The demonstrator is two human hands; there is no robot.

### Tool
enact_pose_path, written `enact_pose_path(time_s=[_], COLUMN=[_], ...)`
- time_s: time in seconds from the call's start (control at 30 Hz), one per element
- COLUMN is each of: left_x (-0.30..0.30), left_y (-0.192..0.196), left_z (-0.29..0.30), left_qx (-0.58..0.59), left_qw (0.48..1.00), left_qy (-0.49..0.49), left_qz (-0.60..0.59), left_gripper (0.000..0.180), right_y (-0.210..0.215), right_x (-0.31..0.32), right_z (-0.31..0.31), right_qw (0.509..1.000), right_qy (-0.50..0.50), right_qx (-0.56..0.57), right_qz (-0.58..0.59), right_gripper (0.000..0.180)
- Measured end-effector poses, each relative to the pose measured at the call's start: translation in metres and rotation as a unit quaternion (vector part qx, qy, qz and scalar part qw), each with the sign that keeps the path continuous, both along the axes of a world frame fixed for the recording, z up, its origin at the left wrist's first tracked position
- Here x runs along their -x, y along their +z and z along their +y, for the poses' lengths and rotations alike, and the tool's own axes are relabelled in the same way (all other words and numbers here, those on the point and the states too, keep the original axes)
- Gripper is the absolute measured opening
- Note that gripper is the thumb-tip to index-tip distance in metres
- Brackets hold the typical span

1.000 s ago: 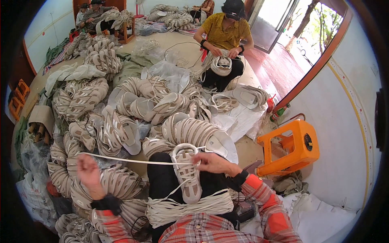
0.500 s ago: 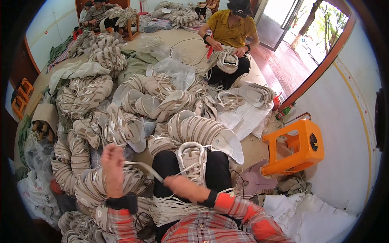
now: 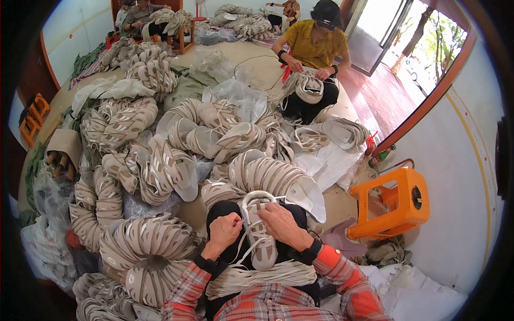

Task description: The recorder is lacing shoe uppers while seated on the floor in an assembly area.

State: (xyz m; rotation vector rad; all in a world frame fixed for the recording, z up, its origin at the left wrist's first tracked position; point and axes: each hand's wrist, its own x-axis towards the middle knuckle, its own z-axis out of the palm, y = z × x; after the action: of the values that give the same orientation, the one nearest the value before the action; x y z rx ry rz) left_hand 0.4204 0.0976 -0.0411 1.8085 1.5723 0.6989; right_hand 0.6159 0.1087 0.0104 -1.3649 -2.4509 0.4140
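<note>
A beige and white shoe upper (image 3: 263, 252) rests between my knees, its opening away from me and white laces crossing its front. My right hand (image 3: 280, 221) is closed at the upper's right edge near the opening, its fingertips bent over the top eyelets. Just left of the upper, my left hand (image 3: 226, 230) is closed in a pinch; the lace end in it is mostly hidden by the fingers. A loose shoelace (image 3: 242, 250) hangs in a curve along the upper's left side. Across my lap lies a thick bundle of off-white laces (image 3: 259, 279).
Nested rows of shoe uppers (image 3: 270, 174) lie ahead, with more in a ring (image 3: 144, 241) at my left. An orange stool (image 3: 388, 206) stands at the right. Facing me, a person in a yellow shirt (image 3: 316, 44) works on an upper. White cloth (image 3: 423, 294) lies lower right.
A lace was stretched between my raised left hand and my right hand. Now the left hand has come down beside the upper, and the right hand has moved up and forward onto it.
</note>
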Motion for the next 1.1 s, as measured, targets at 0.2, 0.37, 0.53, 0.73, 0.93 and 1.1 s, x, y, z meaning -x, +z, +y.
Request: enact_pose_path(time_s=[0.2, 0.37, 0.53, 0.73, 0.93, 1.1], left_x=[-0.008, -0.009, -0.015, -0.022, 0.002, 0.018], left_y=[0.003, 0.003, -0.002, -0.005, 0.024, 0.018], left_z=[0.003, 0.009, 0.004, 0.001, 0.001, -0.032], left_qx=[-0.166, -0.08, 0.019, 0.0, 0.288, 0.249], left_qw=[0.972, 0.99, 0.998, 0.995, 0.953, 0.598], left_qy=[-0.074, -0.054, 0.006, 0.049, 0.009, 0.112], left_qz=[0.15, 0.106, 0.053, 0.086, -0.099, -0.754], left_gripper=[0.006, 0.008, 0.013, 0.019, 0.025, 0.025], right_y=[-0.021, -0.035, -0.044, -0.051, -0.028, 0.009], right_x=[0.015, 0.019, 0.02, 0.025, -0.003, -0.049], right_z=[0.019, 0.022, 0.029, 0.025, 0.04, 0.049], right_qw=[0.992, 0.997, 0.998, 0.998, 0.958, 0.994], right_qy=[0.087, 0.06, 0.042, 0.049, 0.051, -0.097], right_qx=[-0.074, -0.001, 0.044, 0.031, -0.164, -0.02], right_qz=[-0.045, 0.047, 0.028, -0.023, -0.231, 0.047], right_gripper=[0.01, 0.008, 0.01, 0.013, 0.012, 0.019])
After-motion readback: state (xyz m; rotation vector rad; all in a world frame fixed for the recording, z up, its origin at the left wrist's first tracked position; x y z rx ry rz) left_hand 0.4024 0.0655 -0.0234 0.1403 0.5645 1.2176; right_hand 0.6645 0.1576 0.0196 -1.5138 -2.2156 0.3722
